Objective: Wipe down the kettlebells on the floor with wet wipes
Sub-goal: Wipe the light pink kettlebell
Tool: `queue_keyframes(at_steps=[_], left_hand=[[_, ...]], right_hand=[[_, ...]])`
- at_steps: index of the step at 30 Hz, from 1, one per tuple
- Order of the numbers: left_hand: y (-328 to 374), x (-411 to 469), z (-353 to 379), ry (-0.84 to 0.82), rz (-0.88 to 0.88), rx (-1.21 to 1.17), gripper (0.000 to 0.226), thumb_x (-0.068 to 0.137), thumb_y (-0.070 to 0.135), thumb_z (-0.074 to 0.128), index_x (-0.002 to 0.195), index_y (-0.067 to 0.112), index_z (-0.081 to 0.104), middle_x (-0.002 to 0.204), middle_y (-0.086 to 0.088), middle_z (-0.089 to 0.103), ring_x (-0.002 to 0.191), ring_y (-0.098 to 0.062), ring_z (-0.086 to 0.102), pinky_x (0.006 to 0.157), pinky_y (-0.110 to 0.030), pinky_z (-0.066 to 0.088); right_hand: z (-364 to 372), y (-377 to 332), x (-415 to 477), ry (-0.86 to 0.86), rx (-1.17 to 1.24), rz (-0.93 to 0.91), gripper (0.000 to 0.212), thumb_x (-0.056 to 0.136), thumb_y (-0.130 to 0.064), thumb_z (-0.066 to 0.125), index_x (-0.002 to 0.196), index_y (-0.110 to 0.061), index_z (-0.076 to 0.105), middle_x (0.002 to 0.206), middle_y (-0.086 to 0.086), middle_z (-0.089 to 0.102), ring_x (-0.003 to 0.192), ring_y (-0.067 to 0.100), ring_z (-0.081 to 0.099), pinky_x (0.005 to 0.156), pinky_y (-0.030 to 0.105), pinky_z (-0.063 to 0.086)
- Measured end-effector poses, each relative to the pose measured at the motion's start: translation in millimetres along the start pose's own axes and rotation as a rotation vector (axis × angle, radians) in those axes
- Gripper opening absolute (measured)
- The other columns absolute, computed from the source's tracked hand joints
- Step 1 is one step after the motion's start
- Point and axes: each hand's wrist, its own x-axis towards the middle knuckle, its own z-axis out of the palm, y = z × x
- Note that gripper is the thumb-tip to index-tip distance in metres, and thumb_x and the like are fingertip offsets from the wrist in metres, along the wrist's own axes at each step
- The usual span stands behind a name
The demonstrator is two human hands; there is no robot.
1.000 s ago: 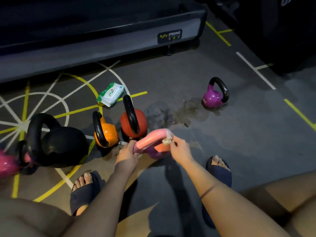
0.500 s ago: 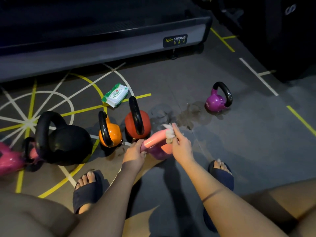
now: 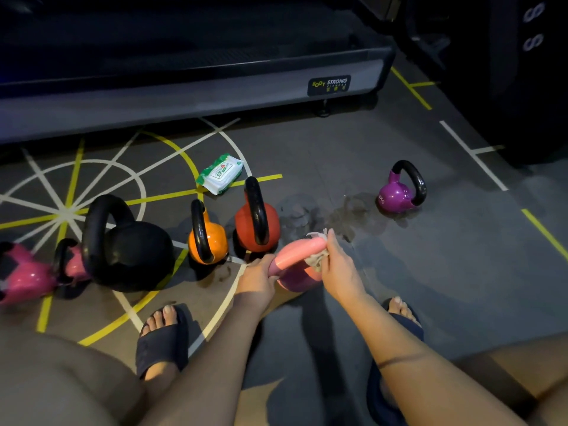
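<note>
Far to the left of the pink-handled kettlebell [image 3: 295, 253], a bright pink kettlebell [image 3: 24, 275] is seen on the floor [image 3: 461, 272], and a small pink kettlebell [image 3: 73, 266] is tucked just beside it. Closer to the pink-handled kettlebell, well to its left, a big black kettlebell [image 3: 132, 253] is stood upright on the yellow and white floor lines [image 3: 73, 192]. An orange kettlebell [image 3: 212, 241] is placed near its left side, with its black handle up. A pack of wet wipes [image 3: 220, 173] is laid flat on the floor behind the pink-handled kettlebell and a bit left, past the orange one. A red kettlebell [image 3: 270, 226] is stood just behind the pink-handled kettlebell, close to its handle. The left end of the pink handle is gripped by the left hand [image 3: 256, 279], with the fingers curled round it. The pink-handled kettlebell itself is set on the floor in front of the person's feet, and its purple body is partly hidden by the hands. A crumpled wet wipe [image 3: 316, 260] is pressed on the right end of the handle and is held there by the right hand [image 3: 341, 269], fingers bent round the wipe. A wet patch [image 3: 338, 216] is spread on the floor behind and to the right. Well off to the right, a purple kettlebell [image 3: 395, 196] is stood alone. A long grey treadmill base [image 3: 184, 96] is seen far behind them all.
</note>
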Motion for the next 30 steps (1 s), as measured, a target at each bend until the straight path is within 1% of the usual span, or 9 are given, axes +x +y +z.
queue_keyframes(at_steps=[5, 9, 11, 13, 15, 21, 26, 28, 30], left_hand=[[1, 5, 1, 0.029, -0.026, 0.012, 0.044, 0.088, 0.008, 0.061, 0.129, 0.025, 0.059, 0.116, -0.008, 0.060, 0.110, -0.034, 0.058, 0.092, -0.036, 0.047], [1, 1, 3, 0.032, -0.021, 0.016, 0.046, 0.088, 0.008, 0.062, 0.131, 0.025, 0.059, 0.118, -0.008, 0.061, 0.112, -0.033, 0.057, 0.093, -0.035, 0.044], [5, -1, 4, 0.032, -0.007, 0.022, 0.045, 0.089, 0.009, 0.063, 0.131, 0.025, 0.059, 0.117, -0.007, 0.061, 0.113, -0.032, 0.057, 0.094, -0.036, 0.044], [9, 0, 3, 0.014, 0.010, 0.027, 0.043, 0.090, 0.011, 0.063, 0.131, 0.024, 0.059, 0.118, -0.008, 0.061, 0.113, -0.032, 0.057, 0.096, -0.037, 0.044], [10, 1, 1, -0.015, 0.008, 0.031, 0.042, 0.091, 0.012, 0.064, 0.131, 0.023, 0.060, 0.118, -0.010, 0.061, 0.112, -0.033, 0.057, 0.096, -0.037, 0.044], [-2, -4, -5, -0.015, -0.051, 0.008, 0.037, 0.090, 0.010, 0.063, 0.125, 0.022, 0.061, 0.116, -0.011, 0.064, 0.111, -0.034, 0.058, 0.090, -0.033, 0.042], [-1, -12, -4, -0.015, -0.047, -0.005, 0.043, 0.087, 0.008, 0.064, 0.126, 0.026, 0.061, 0.115, -0.008, 0.064, 0.111, -0.030, 0.060, 0.091, -0.031, 0.044], [-1, -11, -4, -0.016, -0.035, 0.002, 0.042, 0.087, 0.008, 0.064, 0.125, 0.026, 0.061, 0.116, -0.008, 0.065, 0.112, -0.030, 0.060, 0.092, -0.031, 0.044], [-2, -8, -5, -0.017, -0.042, -0.002, 0.041, 0.087, 0.008, 0.064, 0.125, 0.025, 0.062, 0.117, -0.009, 0.066, 0.112, -0.031, 0.061, 0.090, -0.031, 0.043]], right_hand=[[10, -4, 3, 0.061, -0.091, -0.246, 0.068, 0.099, -0.003, 0.040, 0.160, -0.021, 0.017, 0.166, -0.009, 0.009, 0.151, 0.008, 0.003, 0.124, 0.036, 0.017], [2, 9, 3, 0.060, -0.015, -0.208, 0.069, 0.096, -0.005, 0.050, 0.158, -0.029, 0.027, 0.162, -0.007, 0.028, 0.149, 0.015, 0.022, 0.120, 0.035, 0.026], [-3, 17, 6, 0.134, 0.060, -0.052, 0.062, 0.096, -0.008, 0.046, 0.151, -0.036, 0.041, 0.146, 0.005, 0.055, 0.134, 0.028, 0.050, 0.106, 0.036, 0.042], [-7, 22, 11, 0.144, 0.060, 0.060, 0.054, 0.098, -0.014, 0.044, 0.146, -0.039, 0.047, 0.131, 0.014, 0.065, 0.120, 0.034, 0.058, 0.097, 0.035, 0.046], [-8, 16, 11, 0.119, 0.018, 0.050, 0.052, 0.099, -0.013, 0.045, 0.147, -0.033, 0.049, 0.135, 0.014, 0.062, 0.125, 0.032, 0.056, 0.101, 0.033, 0.042], [12, 0, 10, 0.082, -0.040, -0.335, 0.060, 0.091, 0.008, 0.043, 0.147, -0.012, 0.049, 0.156, -0.002, 0.041, 0.148, 0.011, 0.030, 0.125, 0.028, 0.012], [-2, 10, 1, 0.135, 0.054, 0.016, 0.052, 0.099, -0.011, 0.043, 0.144, -0.036, 0.052, 0.132, 0.014, 0.064, 0.124, 0.034, 0.056, 0.101, 0.033, 0.042], [-2, 5, -4, 0.099, 0.003, 0.003, 0.056, 0.098, -0.010, 0.045, 0.149, -0.034, 0.046, 0.139, 0.010, 0.060, 0.127, 0.033, 0.054, 0.103, 0.031, 0.040], [7, -4, -6, 0.091, -0.021, -0.189, 0.059, 0.095, -0.002, 0.046, 0.150, -0.022, 0.045, 0.154, -0.004, 0.043, 0.144, 0.023, 0.039, 0.118, 0.026, 0.024]])
